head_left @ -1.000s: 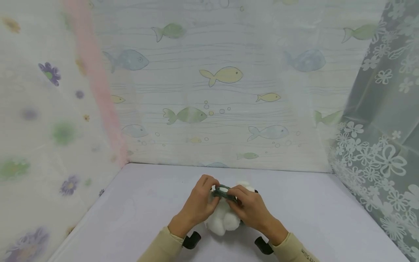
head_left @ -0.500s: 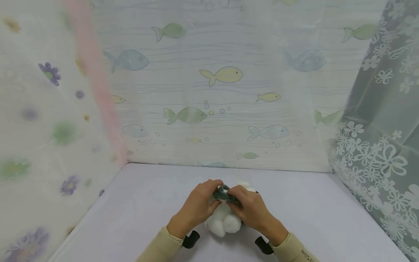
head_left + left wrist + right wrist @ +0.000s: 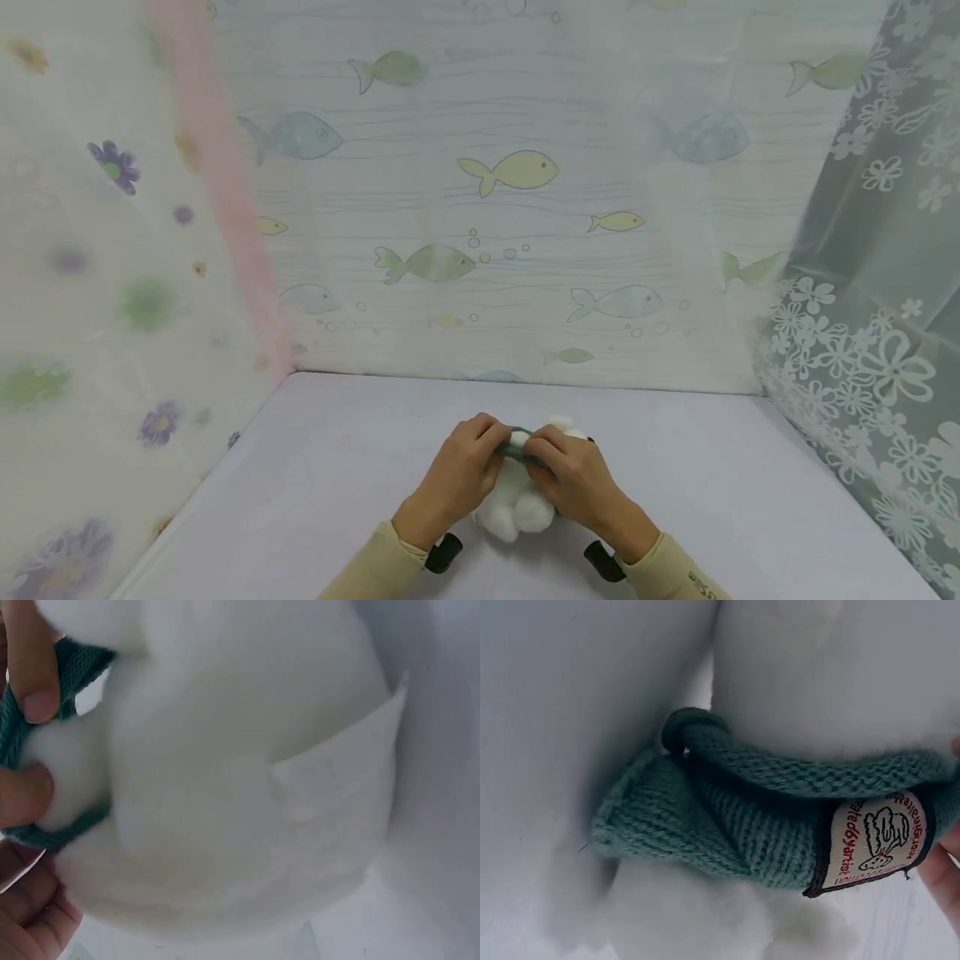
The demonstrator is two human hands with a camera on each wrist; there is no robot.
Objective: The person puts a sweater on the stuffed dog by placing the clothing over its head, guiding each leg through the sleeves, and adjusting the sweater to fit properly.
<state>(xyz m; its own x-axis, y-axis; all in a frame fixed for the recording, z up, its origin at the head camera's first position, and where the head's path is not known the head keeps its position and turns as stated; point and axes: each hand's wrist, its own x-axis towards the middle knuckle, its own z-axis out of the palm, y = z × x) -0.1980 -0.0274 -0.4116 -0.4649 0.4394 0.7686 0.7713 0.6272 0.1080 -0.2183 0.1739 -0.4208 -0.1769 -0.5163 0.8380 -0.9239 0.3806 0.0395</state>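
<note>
A white plush toy lies on the table between both hands, with a teal knitted garment around part of it. My left hand pinches the left side of the knit. My right hand grips its right side. The left wrist view has a rounded white part of the toy inside the teal loop, with fingertips pressing at it. A white fabric tag sticks out from the toy's body. Seen from the right wrist, the knit carries a sewn label with a dark border.
The white table runs back to a fish-print curtain. Flower-print sheets hang at the left and right. Black wrist devices sit below both wrists.
My left hand has shifted slightly to the right and closer to my right hand. The knit, bunched half a second ago, is now a narrower band showing white inside. The right hand has barely moved.
</note>
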